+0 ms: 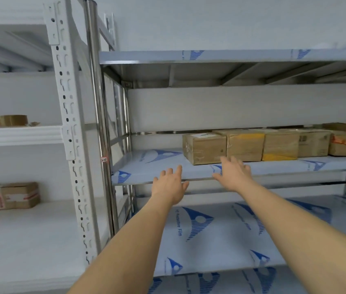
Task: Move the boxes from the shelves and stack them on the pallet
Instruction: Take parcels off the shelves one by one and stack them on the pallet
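Note:
Several brown cardboard boxes stand in a row on the middle steel shelf [146, 166]. The leftmost box [204, 148] bears a white label on top. To its right stand a box with a yellow patch [245, 147] and a smaller taped box [280, 146]. My right hand [233, 171] is stretched out with fingers apart, just in front of the leftmost box and holding nothing. Lower and to the left, my left hand [171, 185] is open too, over the shelf's front edge. The pallet is out of view.
A white rack [68, 124] stands on the left with a taped box [9, 196] and a small brown box [11, 120] on its shelves. A steel post [95, 102] separates the racks. Film-covered lower shelves [210, 230] lie below my arms.

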